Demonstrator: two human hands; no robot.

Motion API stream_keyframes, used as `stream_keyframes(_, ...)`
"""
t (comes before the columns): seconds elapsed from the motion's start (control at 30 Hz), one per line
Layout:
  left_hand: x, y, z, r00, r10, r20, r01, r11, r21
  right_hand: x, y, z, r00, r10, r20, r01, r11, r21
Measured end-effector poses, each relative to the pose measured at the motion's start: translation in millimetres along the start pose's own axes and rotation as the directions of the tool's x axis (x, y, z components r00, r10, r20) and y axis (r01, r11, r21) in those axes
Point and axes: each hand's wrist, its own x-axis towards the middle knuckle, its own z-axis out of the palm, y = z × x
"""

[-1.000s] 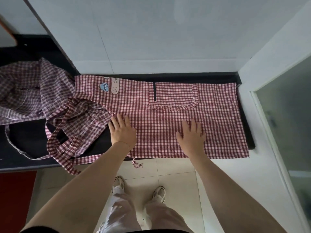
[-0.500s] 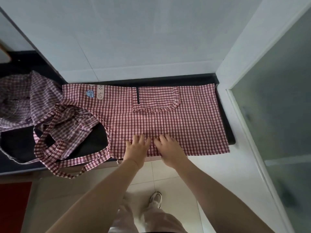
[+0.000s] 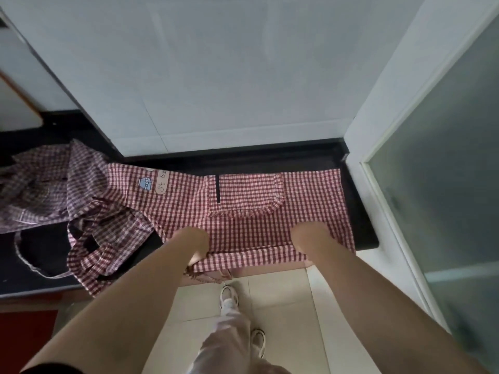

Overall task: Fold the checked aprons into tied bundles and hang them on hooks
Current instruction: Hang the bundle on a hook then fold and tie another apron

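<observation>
A red-and-white checked apron (image 3: 243, 190) lies spread flat on the black counter (image 3: 363, 211), pocket facing up, a small printed label near its far left corner. Its straps (image 3: 105, 238) are bunched at the left and hang over the counter's front edge. My left hand (image 3: 193, 238) and my right hand (image 3: 310, 234) are both at the apron's near edge, fingers curled down out of sight and gripping the hem. The hem between them is raised and turned up as a narrow strip. A second checked apron (image 3: 40, 193) lies crumpled at the far left.
A white wall stands right behind the counter. A frosted glass door (image 3: 437, 184) in a white frame closes off the right side. Below are a tiled floor with my feet (image 3: 229, 292) and a red mat (image 3: 24, 338) at the lower left.
My hands were flat and close together on the apron's near middle. Now they are spread apart along the near edge with fingers curled on the hem, which has lifted.
</observation>
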Motion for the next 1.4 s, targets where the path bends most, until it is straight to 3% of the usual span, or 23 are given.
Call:
stream_keyframes(0.07,4.2,-12.3,-15.8,0.996,-0.052,0.067,0.052,0.999,-0.002,7.0,10.9,-14.7,1.0,-0.006,-0.031,0.008,0.998,0.054)
stream_keyframes(0.13,15.4,-24.2,-32.7,0.99,-0.128,-0.067,0.12,0.987,-0.105,18.6,18.6,-35.4,0.995,0.048,-0.088,-0.045,0.998,0.04)
stream_keyframes(0.23,29.8,-34.7,-58.5,0.903,-0.252,-0.349,0.174,0.955,-0.239,43.0,23.7,-60.7,0.965,0.151,-0.214,-0.12,0.981,0.15)
stream_keyframes(0.3,43.4,-38.4,-66.5,0.862,-0.27,-0.43,0.169,0.951,-0.258,54.8,25.4,-68.6,0.943,0.186,-0.274,-0.147,0.977,0.157)
stream_keyframes(0.47,79.7,-46.9,-63.5,0.887,-0.183,-0.424,0.027,0.937,-0.348,88.0,30.6,-54.9,0.95,0.19,-0.249,-0.143,0.97,0.195)
stream_keyframes(0.6,99.4,-51.8,-73.6,0.887,-0.091,-0.452,-0.055,0.952,-0.3,105.7,34.7,-54.2,0.956,0.201,-0.214,-0.14,0.953,0.27)
stream_keyframes(0.9,111.5,-50.2,-104.0,0.895,-0.031,-0.446,-0.021,0.993,-0.112,120.0,52.6,-50.1,0.927,0.25,-0.281,-0.153,0.933,0.326)
stream_keyframes(1.1,113.7,-43.7,-113.2,0.896,-0.108,-0.431,0.039,0.985,-0.167,126.0,56.4,-42.0,0.92,0.243,-0.309,-0.144,0.94,0.309)
stream_keyframes(1.2,112.5,-34.9,-115.2,0.826,-0.194,-0.529,0.116,0.977,-0.177,130.2,57.3,-37.5,0.906,0.238,-0.35,-0.12,0.938,0.326)
stream_keyframes(1.27,110.4,-17.4,-115.5,0.701,-0.048,-0.712,0.023,0.999,-0.045,130.4,54.9,-37.1,0.905,0.207,-0.372,-0.097,0.951,0.294)
stream_keyframes(1.33,105.1,11.4,-112.8,0.596,0.187,-0.781,-0.245,0.969,0.045,130.6,51.6,-37.3,0.902,0.174,-0.396,-0.075,0.964,0.254)
stream_keyframes(1.4,101.6,40.5,-106.1,0.63,0.338,-0.699,-0.431,0.901,0.048,131.9,49.2,-37.5,0.901,0.163,-0.402,-0.059,0.965,0.257)
